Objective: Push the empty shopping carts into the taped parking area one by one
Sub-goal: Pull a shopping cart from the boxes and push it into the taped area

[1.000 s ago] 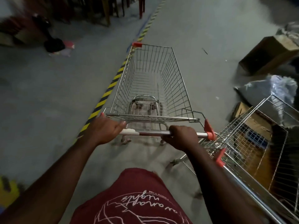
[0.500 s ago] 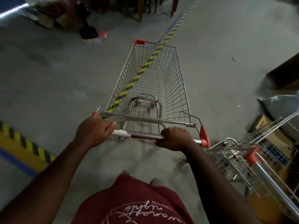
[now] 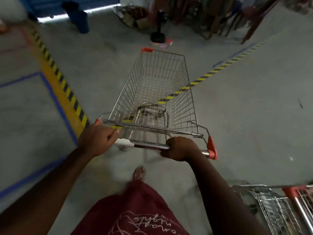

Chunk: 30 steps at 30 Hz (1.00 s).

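One head-worn wide view; looks forward and steeply down; close over the cart handle.

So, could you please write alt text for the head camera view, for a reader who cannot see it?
Seen from above, a person's left hand and right hand grip the handle of an empty wire shopping cart on a grey concrete floor. Yellow-and-black striped tape and a blue tape outline lie to the left; a second cart sits at lower right.
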### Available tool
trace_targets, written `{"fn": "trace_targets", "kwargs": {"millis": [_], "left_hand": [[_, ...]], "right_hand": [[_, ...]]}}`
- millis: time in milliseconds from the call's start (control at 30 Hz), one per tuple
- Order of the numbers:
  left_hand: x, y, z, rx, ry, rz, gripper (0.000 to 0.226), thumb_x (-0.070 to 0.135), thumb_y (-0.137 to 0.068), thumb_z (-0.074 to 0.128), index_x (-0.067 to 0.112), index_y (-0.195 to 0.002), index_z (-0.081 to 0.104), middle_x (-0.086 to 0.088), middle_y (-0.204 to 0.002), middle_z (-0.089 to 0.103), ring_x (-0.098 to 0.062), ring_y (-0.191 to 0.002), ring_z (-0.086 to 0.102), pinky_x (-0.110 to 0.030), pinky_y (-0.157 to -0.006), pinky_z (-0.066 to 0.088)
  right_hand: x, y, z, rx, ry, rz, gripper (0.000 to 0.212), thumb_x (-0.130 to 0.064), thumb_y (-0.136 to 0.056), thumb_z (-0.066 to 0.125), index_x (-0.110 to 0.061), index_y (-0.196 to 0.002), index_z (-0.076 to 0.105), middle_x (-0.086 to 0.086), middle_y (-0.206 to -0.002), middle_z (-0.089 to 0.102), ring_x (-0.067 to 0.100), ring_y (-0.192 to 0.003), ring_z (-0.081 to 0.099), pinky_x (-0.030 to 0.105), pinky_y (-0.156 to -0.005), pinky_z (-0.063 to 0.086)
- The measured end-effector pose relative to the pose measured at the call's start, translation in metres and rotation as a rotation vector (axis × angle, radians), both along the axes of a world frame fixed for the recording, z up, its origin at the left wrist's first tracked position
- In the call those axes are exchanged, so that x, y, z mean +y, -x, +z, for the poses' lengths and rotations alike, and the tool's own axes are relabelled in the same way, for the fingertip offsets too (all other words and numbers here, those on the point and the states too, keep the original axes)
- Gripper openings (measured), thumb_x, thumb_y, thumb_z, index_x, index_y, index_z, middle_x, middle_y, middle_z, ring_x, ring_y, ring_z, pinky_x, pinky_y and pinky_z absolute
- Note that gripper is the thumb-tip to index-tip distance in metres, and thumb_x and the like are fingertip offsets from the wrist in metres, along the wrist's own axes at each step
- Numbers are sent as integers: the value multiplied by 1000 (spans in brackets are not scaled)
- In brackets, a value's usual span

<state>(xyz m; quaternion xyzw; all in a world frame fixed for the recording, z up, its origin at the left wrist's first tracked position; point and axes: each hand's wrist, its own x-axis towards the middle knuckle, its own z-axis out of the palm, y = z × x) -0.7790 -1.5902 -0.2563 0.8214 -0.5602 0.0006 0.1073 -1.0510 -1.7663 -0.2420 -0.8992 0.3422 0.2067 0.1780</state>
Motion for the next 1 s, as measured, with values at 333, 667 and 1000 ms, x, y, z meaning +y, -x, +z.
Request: {"fn": "trace_targets", "kwargs": {"millis": [333, 667, 1000], "left_hand": [[169, 20, -4, -94, 75, 221, 48, 33, -99, 46, 14, -63, 70, -11, -53, 61, -39, -50, 56, -50, -102, 52], [345, 6, -11, -111, 170, 350, 46, 32, -97, 48, 15, -55, 56, -8, -48, 53, -37, -45, 52, -53, -104, 51], [547, -18, -31, -101, 246, 439, 49, 35, -102, 46, 16, -58, 58, -4, -52, 54, -31, -48, 53, -50, -115, 42]], "right_hand": [[109, -27, -5, -74, 113, 253, 44, -68, -89, 57, -30, -105, 72, -1, -103, 74, 25, -99, 71, 32, -75, 46], [253, -77, -8, -143, 127, 476, 40, -59, -91, 56, -24, -102, 71, 2, -101, 75, 28, -99, 72, 35, -80, 53], [416, -122, -22, -440, 249, 658, 45, -73, -88, 60, -28, -87, 64, -7, -78, 71, 21, -73, 72, 31, -59, 44]]}}
